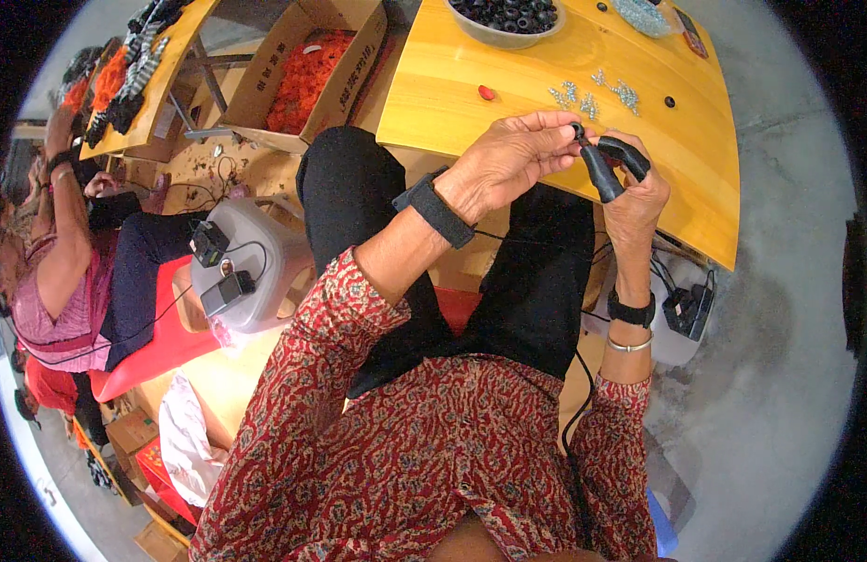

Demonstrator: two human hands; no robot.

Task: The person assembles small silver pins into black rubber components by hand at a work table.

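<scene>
Your left hand (522, 155) came in from the lower left, and its thumb and index finger were pinching a small, dark, bead-like piece (578, 129) at their tips. This piece was just to the right of your left hand, and up and to the left of your right hand (638, 199), over the near part of the yellow wooden table (443, 124). It was too small to tell its long axis.

On your right hand, two smooth black tube-shaped covers (600, 176) seemed to sit on the thumb and the index finger; both pointed toward the piece. Their tips were very near to it, but I cannot tell if they pinched it or stood apart.

Beyond your fingers, small silvery metal pieces (626, 96) lay in loose groups, and farther away stood a pale round bowl (508, 40) of black beads (513, 14).
</scene>
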